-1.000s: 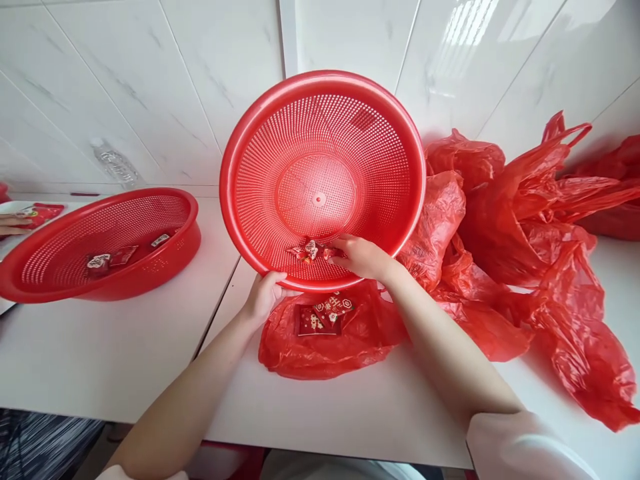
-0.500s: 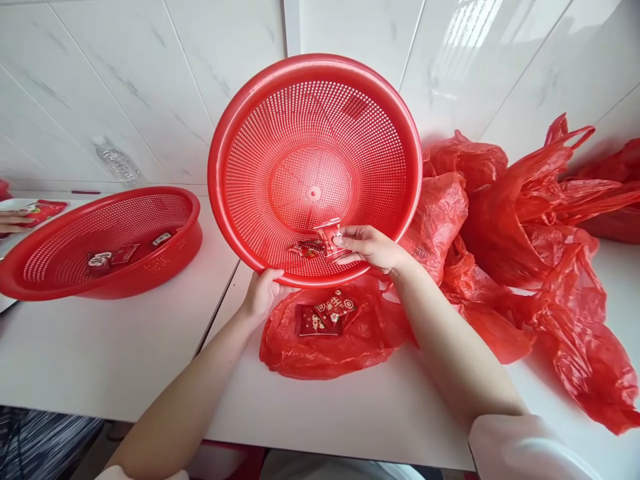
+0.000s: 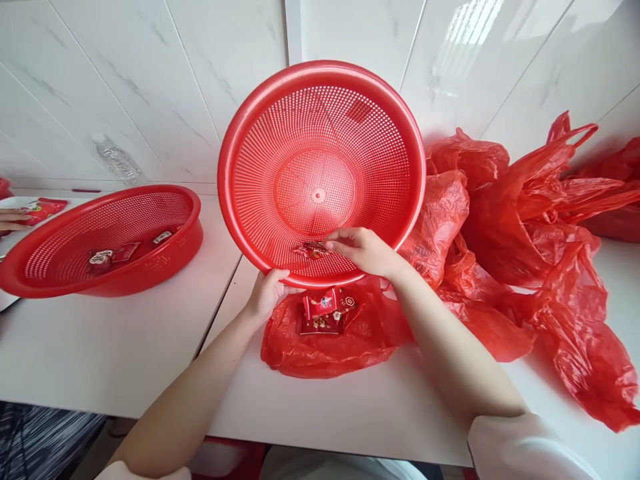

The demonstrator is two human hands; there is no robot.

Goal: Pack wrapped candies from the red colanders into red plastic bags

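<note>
Here, our left hand [image 3: 269,292] pinches the near rim of the tilted, round red plastic colander [image 3: 320,197]; our right hand [image 3: 363,252] bends over small, shiny red wrapped packets [image 3: 306,251] inside it, and we cannot tell whether it grips one. Dark characters, too small for us to read, mark the bright red sachet [image 3: 320,304] in the crumpled red plastic bag [image 3: 350,350] below. Our white bench [image 3: 400,413] meets grey-veined white wall tiles [image 3: 135,73].
</note>
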